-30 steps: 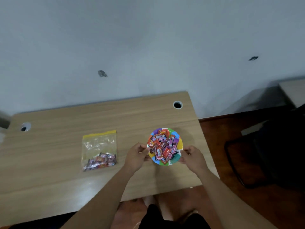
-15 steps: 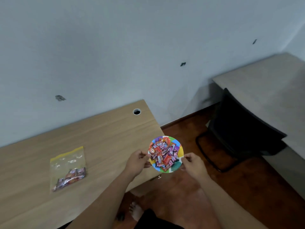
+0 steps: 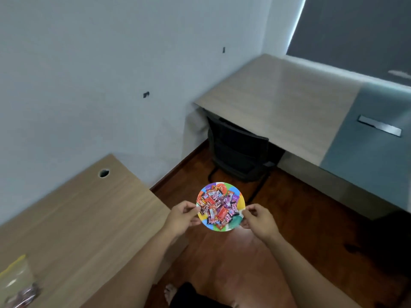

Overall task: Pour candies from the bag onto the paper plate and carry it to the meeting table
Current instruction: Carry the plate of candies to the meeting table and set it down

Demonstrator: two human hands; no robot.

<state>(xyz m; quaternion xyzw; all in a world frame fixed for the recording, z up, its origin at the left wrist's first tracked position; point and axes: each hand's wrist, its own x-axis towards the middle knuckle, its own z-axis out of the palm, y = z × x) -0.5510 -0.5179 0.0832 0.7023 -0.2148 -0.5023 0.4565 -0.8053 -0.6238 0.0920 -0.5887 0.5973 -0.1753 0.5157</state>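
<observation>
Two hands on one paper plate (image 3: 236, 222), pinched at opposite rims: left hand (image 3: 182, 218) with thumb over the edge and fingers under, right hand (image 3: 259, 220) clamped the same way on the far side. Held level and close to the body, probably because a thin plate sags under a heaped load and a two-sided grip keeps it flat. Candies (image 3: 216, 206) piled toward the middle, away from the rim, so less likely to slide off. Plate out over the wooden floor (image 3: 289, 218), clear of the desk (image 3: 77, 218) where the nearly empty zip bag (image 3: 17, 283) lies. Pouring apparently done; carrying under way. Ahead, a larger table (image 3: 278, 103) with a black chair (image 3: 238, 152) tucked beneath, likely the destination.
</observation>
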